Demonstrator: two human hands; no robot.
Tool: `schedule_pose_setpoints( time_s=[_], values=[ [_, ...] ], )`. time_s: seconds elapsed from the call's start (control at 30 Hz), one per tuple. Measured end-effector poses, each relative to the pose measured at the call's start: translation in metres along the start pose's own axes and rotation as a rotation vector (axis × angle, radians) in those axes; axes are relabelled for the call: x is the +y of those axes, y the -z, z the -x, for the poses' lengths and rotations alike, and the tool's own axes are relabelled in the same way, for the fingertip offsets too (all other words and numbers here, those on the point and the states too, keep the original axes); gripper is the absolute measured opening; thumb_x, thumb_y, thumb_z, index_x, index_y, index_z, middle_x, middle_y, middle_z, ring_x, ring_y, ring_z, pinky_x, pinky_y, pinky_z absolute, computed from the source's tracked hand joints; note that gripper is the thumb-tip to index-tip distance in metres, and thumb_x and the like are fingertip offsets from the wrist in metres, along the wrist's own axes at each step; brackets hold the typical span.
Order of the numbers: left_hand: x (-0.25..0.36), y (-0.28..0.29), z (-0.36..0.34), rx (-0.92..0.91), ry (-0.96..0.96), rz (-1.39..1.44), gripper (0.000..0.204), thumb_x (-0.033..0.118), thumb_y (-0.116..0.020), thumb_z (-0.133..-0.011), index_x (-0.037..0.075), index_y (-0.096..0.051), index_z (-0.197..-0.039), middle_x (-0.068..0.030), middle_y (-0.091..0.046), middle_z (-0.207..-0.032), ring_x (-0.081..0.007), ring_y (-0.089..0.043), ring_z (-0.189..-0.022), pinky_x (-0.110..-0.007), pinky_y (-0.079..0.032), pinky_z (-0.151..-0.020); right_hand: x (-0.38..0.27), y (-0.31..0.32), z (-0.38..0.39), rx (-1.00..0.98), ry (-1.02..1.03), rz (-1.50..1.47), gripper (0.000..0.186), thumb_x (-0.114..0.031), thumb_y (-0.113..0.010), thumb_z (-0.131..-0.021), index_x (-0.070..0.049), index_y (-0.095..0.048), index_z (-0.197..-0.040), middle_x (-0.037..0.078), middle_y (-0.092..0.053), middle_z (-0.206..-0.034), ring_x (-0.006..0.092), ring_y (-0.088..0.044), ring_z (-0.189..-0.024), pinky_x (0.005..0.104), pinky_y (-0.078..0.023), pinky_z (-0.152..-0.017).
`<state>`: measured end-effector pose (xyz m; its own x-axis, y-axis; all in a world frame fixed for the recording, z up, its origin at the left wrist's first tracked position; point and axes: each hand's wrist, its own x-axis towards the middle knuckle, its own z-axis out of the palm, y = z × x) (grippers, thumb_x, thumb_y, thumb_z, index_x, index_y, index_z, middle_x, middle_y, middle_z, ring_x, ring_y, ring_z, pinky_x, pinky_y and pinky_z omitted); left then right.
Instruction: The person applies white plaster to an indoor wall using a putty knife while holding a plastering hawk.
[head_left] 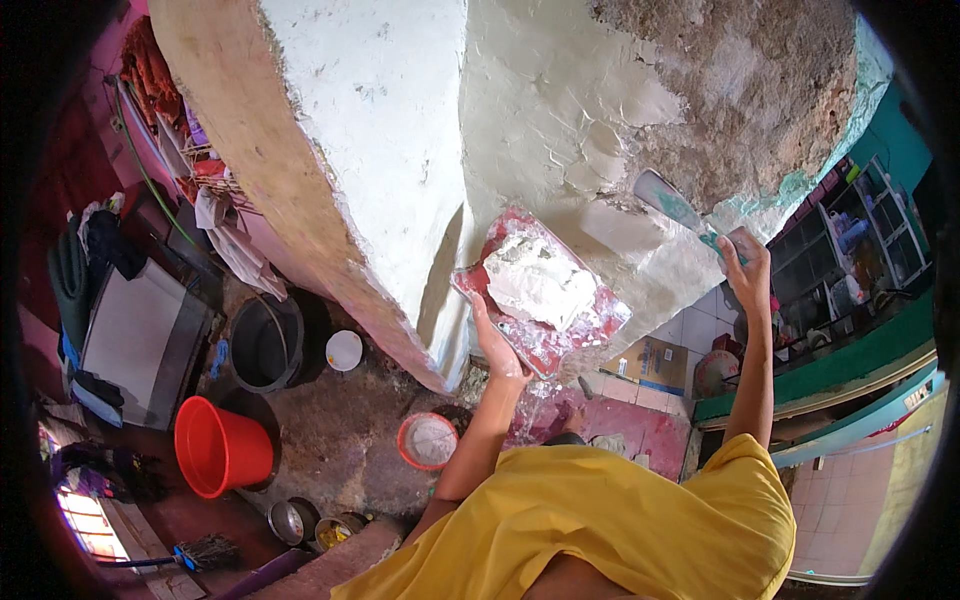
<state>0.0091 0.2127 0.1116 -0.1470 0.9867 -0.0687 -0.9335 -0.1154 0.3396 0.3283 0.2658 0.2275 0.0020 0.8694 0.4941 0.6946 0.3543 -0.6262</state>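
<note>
My L hand (497,345) gripped the red board (606,313) near the wall (535,120), prob. so the white paste (540,283) sat w/in reach; my R hand (746,266) had the scraper (672,202) by its handle, blade twd wall.

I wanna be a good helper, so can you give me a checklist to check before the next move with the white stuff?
1. Left hand holding the red board: ok.
2. White paste on the board: ok, a big heap sits there.
3. Right hand gripping the putty knife: ok, it has the handle.
4. Putty knife touching the wall: cannot tell from this view.
5. Wall fully coated: not ok, a rough brown patch is bare.
6. Paste soft enough to spread: cannot tell just by looking.
</note>
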Motion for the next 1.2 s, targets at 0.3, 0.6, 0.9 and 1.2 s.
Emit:
schedule_pose_setpoints(
  time_s=[0.3, 0.6, 0.9, 1.2],
  values=[
    [0.003, -0.006, 0.001, -0.068, 0.014, 0.035, 0.063, 0.052, -0.038, -0.095, 0.005, -0.036, -0.138, -0.0116, -0.045, -0.135, -0.0292, -0.047, -0.12, -0.044, -0.039, -0.101, -0.019, -0.04, -0.041, 0.011, 0.14, 0.142, 0.026, -0.022, -0.065, -0.089, 0.003, -0.061, -0.083, 0.012, -0.055, -0.065, 0.0152, -0.051, -0.057, 0.0315, -0.042, -0.056],
    [0.009, -0.011, 0.004, -0.056, -0.049, 0.032, 0.064, 0.053, -0.039, -0.095, 0.006, -0.037, -0.138, -0.011, -0.045, -0.134, -0.0286, -0.048, -0.12, -0.044, -0.039, -0.101, -0.034, 0.022, -0.02, -0.019, 0.007, 0.108, 0.018, -0.014, -0.062, -0.089, 0.003, -0.061, -0.084, 0.003, -0.054, -0.07, 0.0065, -0.046, -0.06, 0.0263, -0.038, -0.052],
    [0.01, -0.01, 0.001, -0.015, 0.005, 0.034, 0.066, 0.056, -0.04, -0.093, 0.007, -0.037, -0.138, -0.0109, -0.045, -0.135, -0.0295, -0.048, -0.12, -0.045, -0.039, -0.101, -0.051, -0.045, -0.038, -0.093, 0.028, 0.102, 0.023, -0.019, -0.067, -0.087, 0.003, -0.062, -0.092, 0.007, -0.056, -0.066, 0.0101, -0.051, -0.057, 0.0294, -0.042, -0.053],
    [0.007, 0.002, -0.002, -0.008, -0.033, -0.006, 0.066, 0.056, -0.04, -0.093, 0.006, -0.037, -0.138, -0.0108, -0.046, -0.134, -0.029, -0.048, -0.119, -0.044, -0.039, -0.1, -0.008, 0.007, -0.007, 0.006, -0.024, 0.042, 0.02, -0.018, -0.065, -0.088, 0.002, -0.06, -0.086, 0.001, -0.056, -0.067, 0.0073, -0.047, -0.059, 0.0263, -0.04, -0.052]
  ],
)
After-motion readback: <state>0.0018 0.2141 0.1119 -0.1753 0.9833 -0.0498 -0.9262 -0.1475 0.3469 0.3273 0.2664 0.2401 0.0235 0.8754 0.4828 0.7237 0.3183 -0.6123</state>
